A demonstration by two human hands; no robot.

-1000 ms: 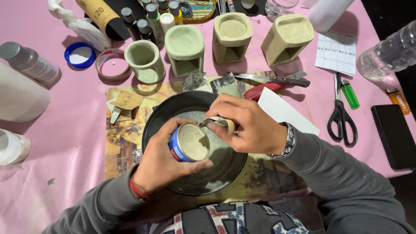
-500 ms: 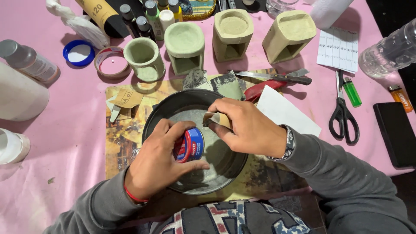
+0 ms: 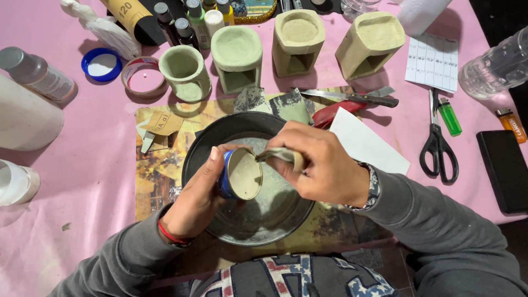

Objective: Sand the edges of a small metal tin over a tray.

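— What do the hands hold over the pink-covered table (image 3: 82, 181)?

— The left hand (image 3: 198, 198) is wrapped around a small round piece with a blue rim (image 3: 240, 174), tipped on its side so its pale, flat face turns toward the right hand. It sits above the dark round pan (image 3: 209, 137), which rests on a printed mat (image 3: 154, 176).

— And the right hand?

— The right hand (image 3: 322, 165) pinches a folded scrap of sandpaper (image 3: 280, 155), its end touching the upper edge of the blue-rimmed piece. The two hands are close together, both clamped on what they carry.

— What lies behind them?

— A row of pale green clay pieces: a round cup (image 3: 184, 71) and three boxy burners (image 3: 300, 41), each with an opening in front. Small paint bottles (image 3: 187, 22) stand beyond them, next to a dark cardboard tube (image 3: 132, 19).

— To the sides?

— On the person's left, a blue lid (image 3: 102, 64) and a ring of tape (image 3: 144, 77). On the right, a knife (image 3: 352, 98), black-handled scissors (image 3: 437, 140), a green lighter (image 3: 450, 116), a clear plastic bottle (image 3: 495, 66) and a black phone (image 3: 503, 170). A white sheet (image 3: 366, 143) lies just beside the right wrist.
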